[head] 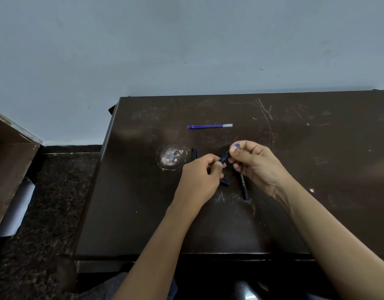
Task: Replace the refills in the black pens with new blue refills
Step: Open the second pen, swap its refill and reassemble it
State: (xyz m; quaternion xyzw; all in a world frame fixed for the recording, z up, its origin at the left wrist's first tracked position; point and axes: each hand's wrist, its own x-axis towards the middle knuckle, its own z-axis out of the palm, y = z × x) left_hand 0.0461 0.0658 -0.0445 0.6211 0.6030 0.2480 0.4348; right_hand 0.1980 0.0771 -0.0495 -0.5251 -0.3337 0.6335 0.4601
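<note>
My left hand (199,174) grips a black pen barrel (224,158) that points up and to the right, above the dark table (143,213). My right hand (256,163) pinches the blue tip (236,145) of the refill sticking out of that barrel. A second black pen (244,187) lies on the table under my right hand, partly hidden by it. New blue refills (209,126) lie side by side farther back. A black pen cap (194,153) lies left of my hands, and another dark pen part (225,182) shows just below my left hand.
A round scuffed white patch (171,156) marks the table left of the hands. The table's left edge drops to a dark speckled floor (46,191). A brown piece of furniture (9,161) stands at far left, and a grey wall (186,50) rises behind.
</note>
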